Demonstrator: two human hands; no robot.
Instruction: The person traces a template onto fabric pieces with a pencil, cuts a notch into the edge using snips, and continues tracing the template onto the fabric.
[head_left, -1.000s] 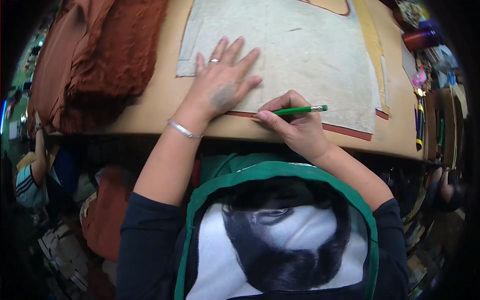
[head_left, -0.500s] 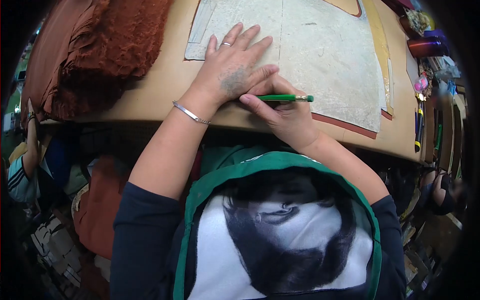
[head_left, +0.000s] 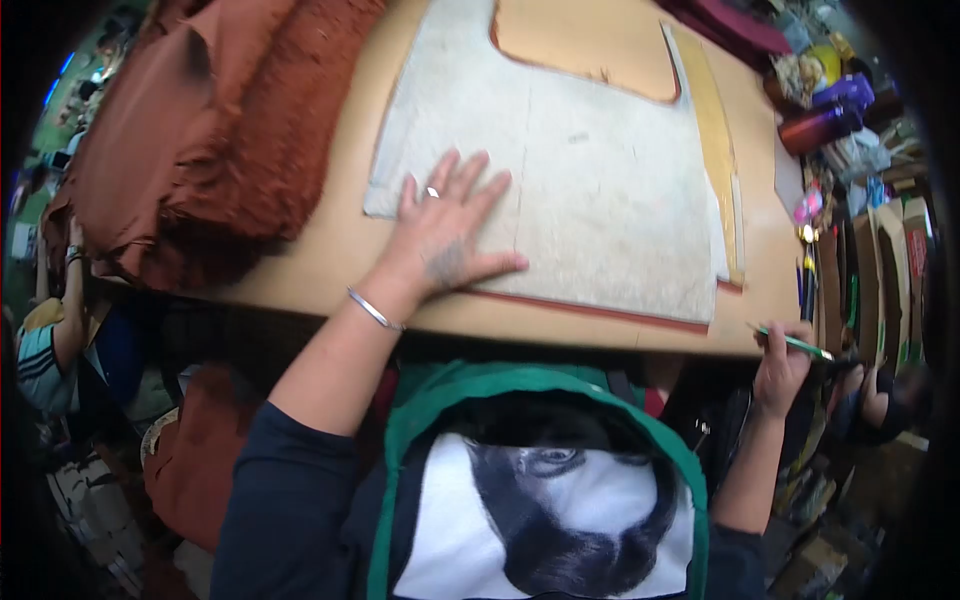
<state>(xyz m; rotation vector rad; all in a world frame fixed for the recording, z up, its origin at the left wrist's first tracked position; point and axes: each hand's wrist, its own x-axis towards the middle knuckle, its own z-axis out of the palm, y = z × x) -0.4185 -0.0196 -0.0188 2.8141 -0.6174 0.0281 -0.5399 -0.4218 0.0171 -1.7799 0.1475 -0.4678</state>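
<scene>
My left hand [head_left: 445,225] lies flat with its fingers spread on the lower left part of a large pale pattern sheet [head_left: 600,200]. Thin strips of reddish-brown material [head_left: 640,319] show along the sheet's near edge. Out at the right, by the table's front corner, my right hand [head_left: 781,370] grips a green pencil [head_left: 797,344], away from the sheet. A curved cut-out opens in the sheet's far side. Beside its right edge runs a yellow strip [head_left: 712,130].
Reddish-brown fabric [head_left: 215,150] is piled at the table's left. Along the right side are a dark red cylinder [head_left: 818,128], a black and yellow tool [head_left: 807,275] and cardboard pieces [head_left: 868,280]. At the far left a person's arm [head_left: 72,300] reaches toward the pile.
My right hand has moved away from beside my left hand to the right table edge, carrying the pencil. My left hand stays on the sheet. The view has shifted, showing more of the cut-out.
</scene>
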